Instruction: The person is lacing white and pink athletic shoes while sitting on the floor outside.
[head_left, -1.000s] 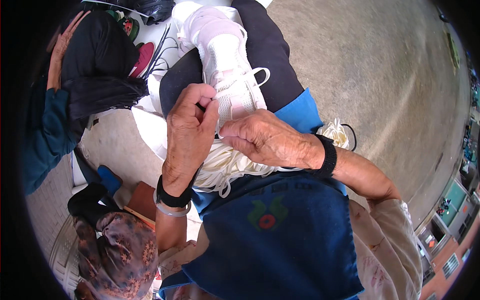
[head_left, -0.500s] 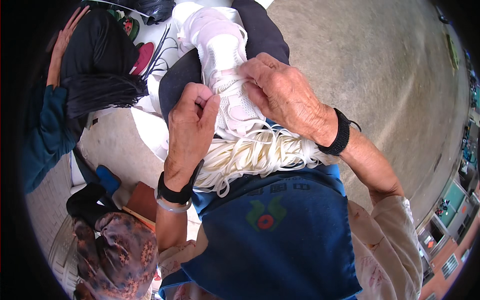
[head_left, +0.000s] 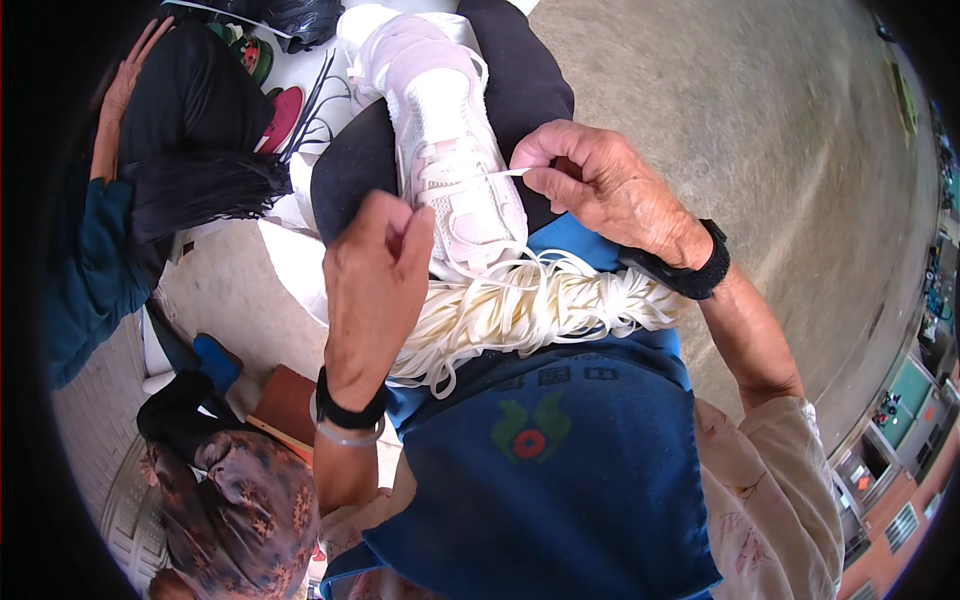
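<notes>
Right fingers (head_left: 541, 146) moved outward, lace (head_left: 499, 175) pinched between, beside shoe (head_left: 440, 105).

The right hand (head_left: 610, 190) pinches a white lace (head_left: 505, 174); left of its fingers sit the shoe (head_left: 440, 122) and left hand (head_left: 375, 285), below them a lace bundle (head_left: 545, 306).

L hand (head_left: 375, 275) is back-up, fingers curled twd palm, thumb (head_left: 418, 240) beside index; grip's hard to see, a bit blurred. L wrist (head_left: 350, 375) sits below those fingers, approx. straight, L forearm (head_left: 345, 470) lower still. R hand (head_left: 620, 195) is right of & slightly higher than L fingertips, not touching; its thumb & index tips pinch tog., pointing left. R wrist (head_left: 690, 245) & R forearm (head_left: 745, 330) angle down-right from them.
</notes>
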